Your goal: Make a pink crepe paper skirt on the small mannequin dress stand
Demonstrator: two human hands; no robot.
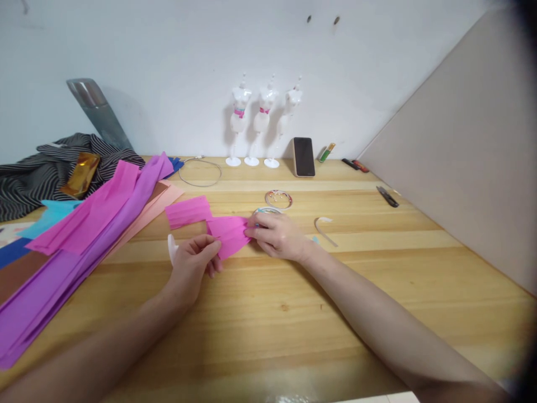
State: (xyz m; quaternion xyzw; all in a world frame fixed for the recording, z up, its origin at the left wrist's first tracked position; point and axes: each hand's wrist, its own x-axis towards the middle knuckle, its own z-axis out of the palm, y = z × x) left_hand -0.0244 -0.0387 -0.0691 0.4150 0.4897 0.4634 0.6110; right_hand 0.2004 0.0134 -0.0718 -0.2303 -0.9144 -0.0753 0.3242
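A small pleated piece of pink crepe paper (229, 234) lies on the wooden table (268, 313) between my hands. My left hand (193, 266) pinches its near left edge with closed fingers. My right hand (277, 235) pinches its right end, fingers pressed together. A second pink crepe piece (188, 211) lies flat just behind and to the left. A white curved piece (171, 249) shows beside my left hand.
Long strips of pink, purple, peach and blue paper (84, 235) cover the left side. Striped cloth (46, 168) lies far left. Tape rolls (278, 198), three white mini mannequins (260, 120), a phone (304, 157), a wire loop (200, 170), a white strip (324, 228) and snips (387, 196) sit behind.
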